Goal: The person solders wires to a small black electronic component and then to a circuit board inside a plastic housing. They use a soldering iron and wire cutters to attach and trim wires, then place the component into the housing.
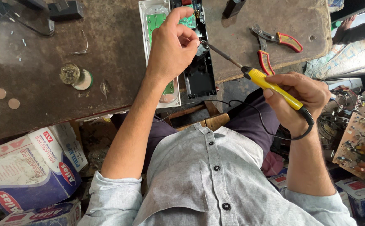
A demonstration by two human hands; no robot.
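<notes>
Gripping a yellow-handled soldering iron (pixel 274 87) at right of centre, the right hand (pixel 301 98) was closed round its handle, black cord looping below. The iron's tip reached up-left to the opened device (pixel 201 75), black and white halves with a green circuit board (pixel 155 21), at top centre. The left hand (pixel 172 46) lay over it, fingers pinched near the tip; what they pinched was unclear. Red-handled pliers (pixel 274 46) lay upper right on the brown workbench (pixel 107 62).
</notes>
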